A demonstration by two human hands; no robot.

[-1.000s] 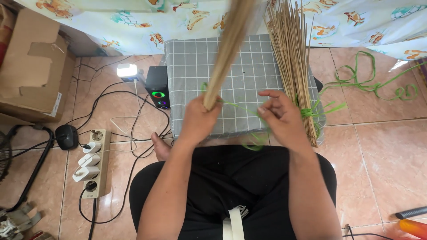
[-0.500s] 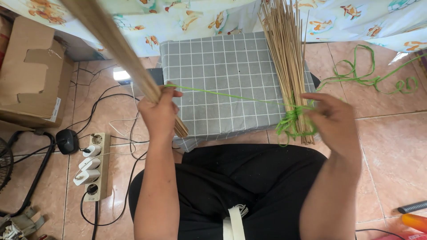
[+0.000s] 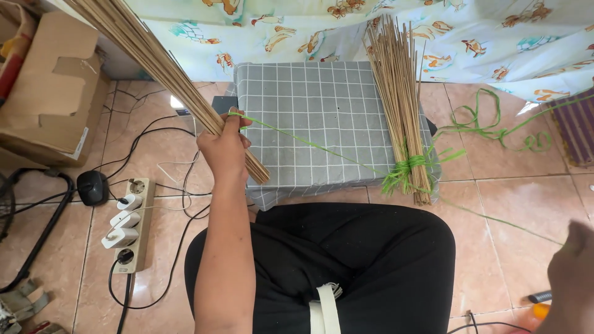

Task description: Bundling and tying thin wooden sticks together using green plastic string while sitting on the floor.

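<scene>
One stick bundle (image 3: 158,68) sits gripped in the left hand (image 3: 224,150) — green string (image 3: 322,149) running toward the right hand (image 3: 572,275), whose grip is unclear.

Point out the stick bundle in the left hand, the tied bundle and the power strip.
held stick bundle (image 3: 148,59), head view, mid-shaft
tied stick bundle (image 3: 396,93), head view, upper sticks
power strip (image 3: 132,226), head view, casing

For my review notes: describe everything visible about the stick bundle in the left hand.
The stick bundle is a thick sheaf of thin, straw-coloured sticks, like dried palm ribs. The left hand grips it near its lower end, which pokes out below the fist. It slants up and left out of frame. A taut green string runs from the grip toward the lower right.
</scene>
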